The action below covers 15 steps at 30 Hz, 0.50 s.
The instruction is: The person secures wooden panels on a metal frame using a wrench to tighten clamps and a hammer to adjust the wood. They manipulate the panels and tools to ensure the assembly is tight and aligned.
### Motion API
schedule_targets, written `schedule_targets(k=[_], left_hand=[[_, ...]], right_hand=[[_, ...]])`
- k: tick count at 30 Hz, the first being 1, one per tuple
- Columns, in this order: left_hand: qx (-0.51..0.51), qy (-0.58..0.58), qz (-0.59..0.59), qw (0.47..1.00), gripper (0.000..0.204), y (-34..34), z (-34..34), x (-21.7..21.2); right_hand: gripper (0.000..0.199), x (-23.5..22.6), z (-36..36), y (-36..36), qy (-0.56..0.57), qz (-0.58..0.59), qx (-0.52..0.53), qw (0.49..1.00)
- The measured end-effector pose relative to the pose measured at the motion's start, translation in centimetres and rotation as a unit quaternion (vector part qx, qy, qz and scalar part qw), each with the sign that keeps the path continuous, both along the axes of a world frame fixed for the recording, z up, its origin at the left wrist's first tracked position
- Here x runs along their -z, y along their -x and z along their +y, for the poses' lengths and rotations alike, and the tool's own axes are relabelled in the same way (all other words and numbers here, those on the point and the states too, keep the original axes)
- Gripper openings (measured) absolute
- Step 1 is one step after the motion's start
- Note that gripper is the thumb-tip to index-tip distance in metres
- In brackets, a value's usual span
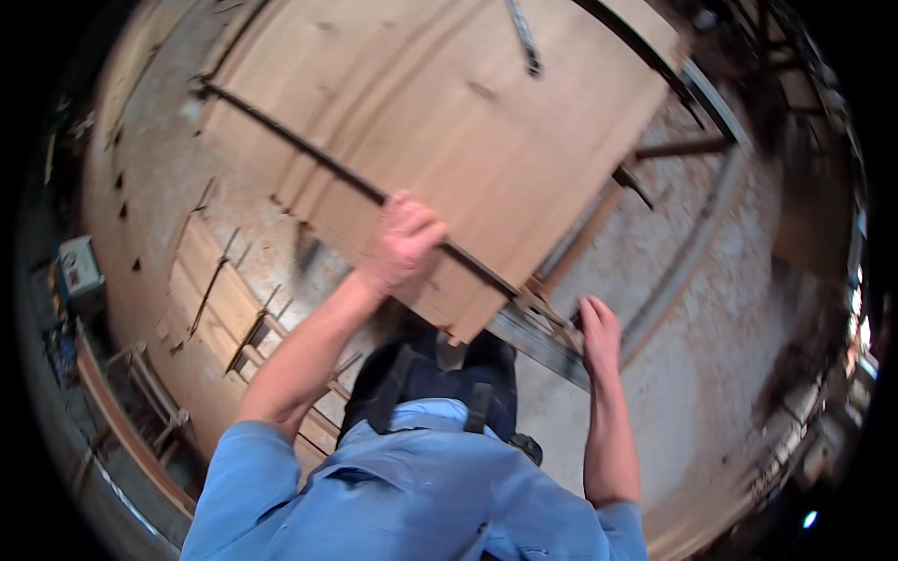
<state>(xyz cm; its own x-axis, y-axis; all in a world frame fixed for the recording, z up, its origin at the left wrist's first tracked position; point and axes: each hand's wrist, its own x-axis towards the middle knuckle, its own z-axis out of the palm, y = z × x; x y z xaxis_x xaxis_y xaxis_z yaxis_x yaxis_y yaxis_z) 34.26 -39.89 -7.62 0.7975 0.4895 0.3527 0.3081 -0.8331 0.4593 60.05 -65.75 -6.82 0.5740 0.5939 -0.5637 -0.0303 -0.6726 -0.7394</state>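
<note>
The left hand (404,238) is wrapped around the dark bar of a long clamp (299,145), which crosses the wooden panel (477,122) beneath that grip and stretches from it toward the upper left. The right hand (601,332) is curled at the clamp's near end, to the right of the left-hand grip; whether its fingers close on the handle or merely touch it, I cannot tell. If the two hands push unevenly, the bar could twist or slide and mark the panel's face; fingers near the clamp's end could also get pinched against the grey metal frame (706,215) beyond the right hand. The left palm hides the bar beneath it, blur softens the clamp's head between the hands, and the panel's far edge, ahead of both grips, is cut off.
</note>
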Motion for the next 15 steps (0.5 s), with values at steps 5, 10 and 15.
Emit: schedule_targets(k=[5, 10, 15], left_hand=[[-0.018, -0.012, 0.014, 1.0, 0.018, -0.9, -0.5, -0.6], [-0.012, -0.005, 0.018, 1.0, 0.021, -0.5, -0.5, 0.0], [-0.012, -0.009, 0.024, 1.0, 0.023, -0.4, -0.6, -0.2]], right_hand=[[0.023, 4.7, 1.0, -1.5, 0.087, 0.317, 0.042, 0.943], [0.037, 1.7, 1.0, -1.5, 0.132, 0.18, -0.121, 0.967], [0.036, -1.3, -2.5, -0.3, -0.034, 0.085, -0.195, 0.976]])
